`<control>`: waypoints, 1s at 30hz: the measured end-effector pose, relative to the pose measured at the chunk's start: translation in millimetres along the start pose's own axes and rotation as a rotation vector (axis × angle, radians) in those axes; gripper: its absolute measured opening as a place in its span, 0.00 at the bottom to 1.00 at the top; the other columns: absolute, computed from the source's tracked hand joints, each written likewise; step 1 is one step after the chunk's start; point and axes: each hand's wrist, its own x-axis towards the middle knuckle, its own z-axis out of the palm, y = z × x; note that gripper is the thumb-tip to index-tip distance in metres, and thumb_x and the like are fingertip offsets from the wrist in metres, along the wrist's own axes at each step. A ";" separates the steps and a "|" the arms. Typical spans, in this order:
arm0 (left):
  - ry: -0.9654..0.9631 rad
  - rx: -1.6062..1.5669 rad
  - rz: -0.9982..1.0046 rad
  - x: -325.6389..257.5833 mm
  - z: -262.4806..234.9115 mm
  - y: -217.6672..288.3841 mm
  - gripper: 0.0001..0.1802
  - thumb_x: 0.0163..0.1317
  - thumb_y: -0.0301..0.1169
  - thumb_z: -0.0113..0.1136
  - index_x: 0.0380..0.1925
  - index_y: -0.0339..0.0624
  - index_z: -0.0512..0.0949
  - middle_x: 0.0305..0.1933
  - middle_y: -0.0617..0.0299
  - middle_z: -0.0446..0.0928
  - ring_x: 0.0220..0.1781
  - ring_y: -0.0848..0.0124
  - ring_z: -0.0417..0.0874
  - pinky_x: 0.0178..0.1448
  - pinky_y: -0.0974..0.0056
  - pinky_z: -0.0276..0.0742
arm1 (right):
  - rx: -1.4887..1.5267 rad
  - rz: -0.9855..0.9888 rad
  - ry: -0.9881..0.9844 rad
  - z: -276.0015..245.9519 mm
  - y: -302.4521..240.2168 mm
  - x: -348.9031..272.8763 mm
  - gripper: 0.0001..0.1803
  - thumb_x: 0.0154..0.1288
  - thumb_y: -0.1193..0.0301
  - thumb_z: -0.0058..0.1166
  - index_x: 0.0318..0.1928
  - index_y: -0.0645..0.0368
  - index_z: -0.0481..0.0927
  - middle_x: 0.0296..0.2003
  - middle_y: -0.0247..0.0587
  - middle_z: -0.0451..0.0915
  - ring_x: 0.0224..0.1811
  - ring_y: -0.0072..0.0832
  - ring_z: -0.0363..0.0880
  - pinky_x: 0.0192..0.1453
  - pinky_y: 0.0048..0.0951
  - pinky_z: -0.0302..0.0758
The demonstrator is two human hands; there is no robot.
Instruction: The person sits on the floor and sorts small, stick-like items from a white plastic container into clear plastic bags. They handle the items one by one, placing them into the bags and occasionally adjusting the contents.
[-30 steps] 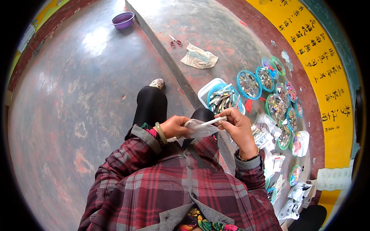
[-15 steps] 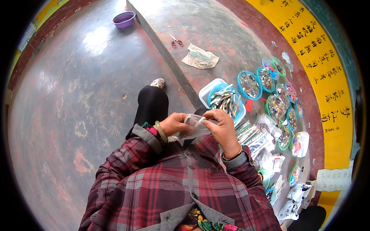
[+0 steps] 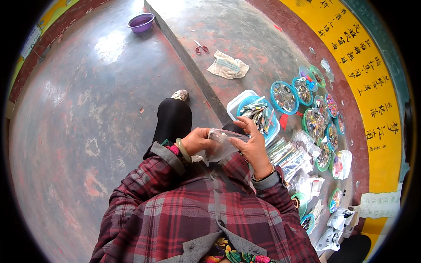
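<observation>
My left hand pinches a small clear plastic bag by its left side, above my lap. Something small and pale shows through the plastic near my left fingers; its kind is too unclear to tell. At the bag's right side is my right hand, its fingers raised and spread apart while the thumb touches the bag's upper edge. Just beyond that hand, a blue basin full of slim, pen-like pieces sits inside a white tub.
Several round bowls of small parts, one a blue-rimmed bowl, cluster at the right. Plastic-wrapped bundles lie by my right forearm. Ahead are a cloth, scissors and a purple basin. A dark strip crosses the floor.
My right fingers have gone from a pinch around a small white piece at the bag to spread and lifted. The bag's upper edge is wider apart; my left hand has hardly moved.
</observation>
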 end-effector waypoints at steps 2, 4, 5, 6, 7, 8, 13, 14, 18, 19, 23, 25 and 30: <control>-0.013 -0.048 0.006 0.0 -1.2 -0.4 0.14 0.60 0.26 0.61 0.46 0.35 0.77 0.31 0.61 0.81 0.27 0.72 0.82 0.31 0.68 0.80 | 0.032 0.063 -0.067 -3.6 0.0 -2.2 0.15 0.56 0.72 0.62 0.44 0.63 0.79 0.41 0.44 0.80 0.43 0.31 0.80 0.47 0.29 0.74; 0.006 0.034 -0.015 0.0 0.0 1.3 0.14 0.59 0.26 0.62 0.46 0.36 0.78 0.32 0.61 0.81 0.28 0.73 0.82 0.33 0.68 0.80 | 0.043 0.051 -0.157 -2.1 19.2 -2.9 0.11 0.57 0.73 0.61 0.40 0.64 0.80 0.37 0.42 0.81 0.38 0.27 0.80 0.42 0.27 0.75; 0.017 0.075 -0.024 -0.1 0.1 1.9 0.15 0.59 0.26 0.63 0.46 0.36 0.78 0.32 0.61 0.81 0.29 0.73 0.82 0.35 0.68 0.79 | 0.046 0.093 -0.174 -3.7 20.5 -3.8 0.10 0.57 0.73 0.60 0.39 0.64 0.80 0.35 0.42 0.81 0.37 0.26 0.80 0.40 0.27 0.74; 0.021 0.102 0.023 1.7 -1.6 -2.3 0.15 0.58 0.26 0.63 0.46 0.36 0.78 0.33 0.62 0.81 0.30 0.73 0.82 0.36 0.69 0.79 | 0.049 0.136 -0.191 -5.6 19.1 -4.6 0.09 0.57 0.74 0.60 0.38 0.64 0.80 0.33 0.41 0.81 0.35 0.26 0.79 0.39 0.26 0.74; 0.025 0.129 0.069 3.8 -1.7 -5.9 0.16 0.58 0.26 0.64 0.47 0.36 0.77 0.33 0.62 0.81 0.31 0.73 0.82 0.37 0.69 0.79 | 0.053 0.179 -0.207 -6.8 15.9 -4.9 0.08 0.57 0.74 0.60 0.36 0.64 0.81 0.31 0.40 0.80 0.34 0.25 0.79 0.37 0.26 0.73; 0.029 0.156 0.116 4.9 -2.2 -8.4 0.17 0.57 0.25 0.64 0.47 0.36 0.77 0.34 0.62 0.81 0.32 0.74 0.82 0.39 0.69 0.78 | 0.038 0.150 -0.187 -6.5 13.3 -5.1 0.07 0.57 0.74 0.60 0.35 0.64 0.81 0.29 0.40 0.80 0.32 0.25 0.78 0.36 0.26 0.73; 0.003 0.171 0.014 -2.0 3.3 7.5 0.19 0.54 0.24 0.66 0.48 0.36 0.76 0.36 0.62 0.81 0.36 0.74 0.82 0.41 0.69 0.78 | -0.046 0.004 -0.107 -3.0 0.5 -6.3 0.05 0.57 0.74 0.59 0.34 0.63 0.81 0.26 0.41 0.79 0.29 0.28 0.77 0.33 0.27 0.71; -0.003 0.164 0.020 -2.8 4.7 8.4 0.20 0.54 0.24 0.66 0.47 0.36 0.76 0.37 0.62 0.81 0.37 0.74 0.82 0.41 0.68 0.78 | -0.049 -0.008 -0.102 -2.2 -1.5 -6.8 0.05 0.56 0.74 0.60 0.33 0.62 0.82 0.26 0.41 0.79 0.29 0.29 0.77 0.34 0.27 0.71; 0.018 0.050 0.071 -5.5 10.2 10.7 0.18 0.53 0.23 0.66 0.46 0.36 0.77 0.35 0.63 0.81 0.35 0.74 0.81 0.40 0.69 0.77 | -0.069 -0.070 -0.072 1.0 -1.4 -6.5 0.05 0.55 0.73 0.60 0.32 0.61 0.82 0.27 0.42 0.79 0.30 0.34 0.78 0.34 0.31 0.72; 0.034 0.065 0.063 -6.2 8.4 10.0 0.16 0.54 0.23 0.65 0.45 0.36 0.78 0.35 0.63 0.81 0.35 0.75 0.81 0.40 0.69 0.77 | -0.078 -0.088 -0.061 1.3 -0.5 -6.3 0.05 0.54 0.73 0.60 0.32 0.61 0.82 0.27 0.42 0.79 0.30 0.35 0.78 0.35 0.32 0.72; 0.058 0.057 0.083 -7.4 8.6 9.3 0.10 0.57 0.24 0.63 0.40 0.36 0.80 0.36 0.63 0.82 0.36 0.76 0.81 0.40 0.70 0.76 | -0.172 -0.161 -0.030 1.7 -6.0 -6.6 0.03 0.54 0.71 0.59 0.30 0.56 0.81 0.25 0.38 0.79 0.31 0.36 0.77 0.37 0.34 0.69; 0.044 0.026 0.083 -5.7 5.9 4.8 0.12 0.57 0.24 0.63 0.42 0.36 0.79 0.37 0.64 0.82 0.35 0.77 0.80 0.39 0.71 0.75 | -0.193 -0.205 -0.002 1.5 -5.2 -7.2 0.02 0.55 0.71 0.59 0.29 0.54 0.81 0.25 0.36 0.79 0.31 0.35 0.76 0.38 0.33 0.68; 0.059 0.092 0.098 -4.4 8.1 3.6 0.12 0.59 0.25 0.62 0.44 0.37 0.79 0.39 0.64 0.82 0.38 0.77 0.79 0.42 0.70 0.75 | -0.228 -0.216 0.015 -4.1 0.4 -9.7 0.02 0.55 0.70 0.60 0.29 0.53 0.81 0.25 0.34 0.79 0.31 0.34 0.76 0.38 0.33 0.67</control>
